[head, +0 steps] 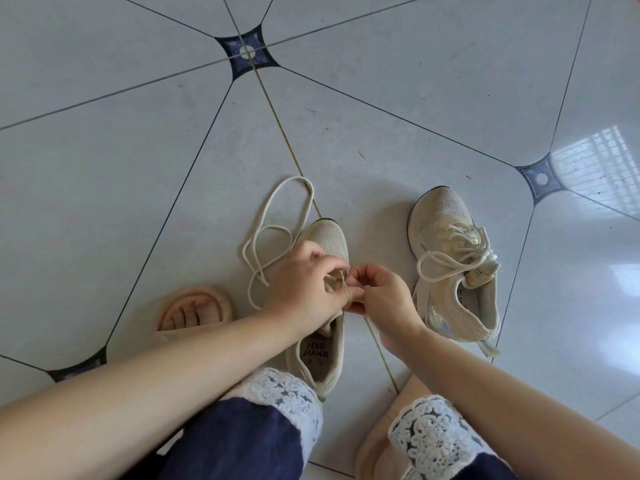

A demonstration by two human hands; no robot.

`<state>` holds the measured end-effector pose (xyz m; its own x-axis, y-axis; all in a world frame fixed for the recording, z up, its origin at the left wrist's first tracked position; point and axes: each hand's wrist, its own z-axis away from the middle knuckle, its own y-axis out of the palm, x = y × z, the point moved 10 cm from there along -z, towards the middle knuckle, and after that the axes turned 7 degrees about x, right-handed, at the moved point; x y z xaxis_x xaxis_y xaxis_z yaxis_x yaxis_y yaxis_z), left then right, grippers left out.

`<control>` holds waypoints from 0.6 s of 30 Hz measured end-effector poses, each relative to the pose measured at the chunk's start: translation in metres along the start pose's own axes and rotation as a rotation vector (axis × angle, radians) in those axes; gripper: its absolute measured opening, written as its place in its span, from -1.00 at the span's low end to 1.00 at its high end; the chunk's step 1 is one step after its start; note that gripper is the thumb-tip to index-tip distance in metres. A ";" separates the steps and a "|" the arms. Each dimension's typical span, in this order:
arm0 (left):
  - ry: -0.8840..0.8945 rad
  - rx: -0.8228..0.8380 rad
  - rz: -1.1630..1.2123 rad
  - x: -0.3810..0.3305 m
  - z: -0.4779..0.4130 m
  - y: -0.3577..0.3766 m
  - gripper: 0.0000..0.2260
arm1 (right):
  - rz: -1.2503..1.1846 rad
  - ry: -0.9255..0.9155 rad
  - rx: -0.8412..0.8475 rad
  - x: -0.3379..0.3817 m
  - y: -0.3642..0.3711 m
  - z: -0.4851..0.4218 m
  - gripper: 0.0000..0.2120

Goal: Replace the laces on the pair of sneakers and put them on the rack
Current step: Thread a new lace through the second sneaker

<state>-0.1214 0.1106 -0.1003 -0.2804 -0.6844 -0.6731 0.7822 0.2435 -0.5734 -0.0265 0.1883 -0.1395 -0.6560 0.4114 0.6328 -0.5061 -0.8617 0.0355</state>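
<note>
Navy trouser legs (242, 441) trimmed with white lace fill the bottom of the frame, with two bare forearms reaching out over them to a beige mesh sneaker (329, 237) on the grey tiled floor (415, 98). It lies with its long axis running straight away from the person, toe pointing away and heel close to the knees. Its open mouth faces up, showing an insole (317, 349) printed with dark letters. The left hand (304, 282) and right hand (381, 296) meet over the middle of this shoe, fingers curled and fingertips pinched on a cream lace (277, 216). The rest of the lace trails in loose loops on the floor to the left of the toe. A second sneaker (450, 271) stands apart on the right, toe pointing away and angled slightly left, heel towards the lower right. It is laced, and a bow lies across its tongue. A pink slipper (194, 306) with toes showing sits to the left of the hands.
</note>
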 end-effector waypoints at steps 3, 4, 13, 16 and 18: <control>0.013 0.025 -0.082 -0.001 -0.005 -0.001 -0.68 | -0.019 -0.009 -0.031 0.001 -0.006 0.000 -0.79; 0.008 0.025 -0.095 -0.001 -0.005 -0.001 -0.69 | 0.013 -0.029 -0.048 0.004 -0.009 0.000 -0.79; -0.002 0.035 -0.159 0.001 -0.004 0.000 -0.75 | -0.242 -0.135 -0.163 0.032 -0.044 0.007 -0.79; 0.002 0.050 -0.201 -0.001 -0.003 0.005 -0.69 | -0.357 -0.104 -0.087 0.034 -0.033 0.006 -0.75; 0.013 0.066 -0.222 -0.001 -0.002 0.007 -0.69 | -0.325 -0.128 -0.150 0.047 -0.043 0.003 -0.70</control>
<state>-0.1170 0.1142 -0.1044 -0.4568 -0.7071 -0.5398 0.7347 0.0422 -0.6771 -0.0332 0.2437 -0.1089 -0.3775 0.6074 0.6990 -0.7586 -0.6358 0.1427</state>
